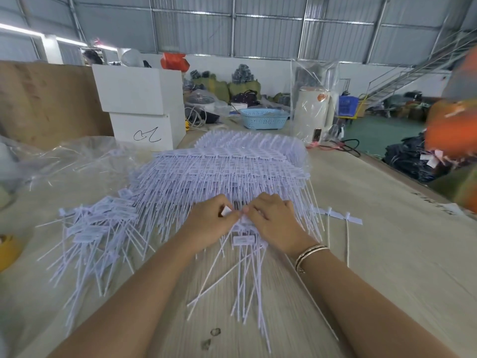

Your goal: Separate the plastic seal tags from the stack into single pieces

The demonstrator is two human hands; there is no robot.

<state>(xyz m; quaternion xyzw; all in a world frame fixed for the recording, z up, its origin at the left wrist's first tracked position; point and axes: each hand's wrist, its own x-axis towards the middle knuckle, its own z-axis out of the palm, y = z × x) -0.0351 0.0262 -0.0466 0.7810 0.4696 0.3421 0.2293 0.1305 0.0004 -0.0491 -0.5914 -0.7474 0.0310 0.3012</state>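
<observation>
Seal tags in a big white stack lay on the pale wooden table, filling the middle of the view, with their thin tails pointing toward the person. Both hands met at the near edge of the stack. Left hand had its fingers curled, pinching a small white tag head between thumb and fingertips. Right hand, fingers curled likewise, gripped the joined tags just beside it, fingertips touching those of the left; exactly which piece it held could not be told because of blur. A wrist bracelet sat on the right arm.

Below the hands, at 6 o'clock, a loose bunch of tags fanned its tails out toward the table's near edge. At 9 o'clock of the hands lay a heap of single tags, criss-crossed. At 3 o'clock a short strip of tags lay flat, apart from the stack.

Farther out: clear plastic bag at 10 o'clock; two white boxes, stacked, behind it, the lower one with a black scrawl; blue basket at 12 o'clock beyond the stack; yellow tape roll at the left edge. Blurred orange shape at 2 o'clock, not identifiable.
</observation>
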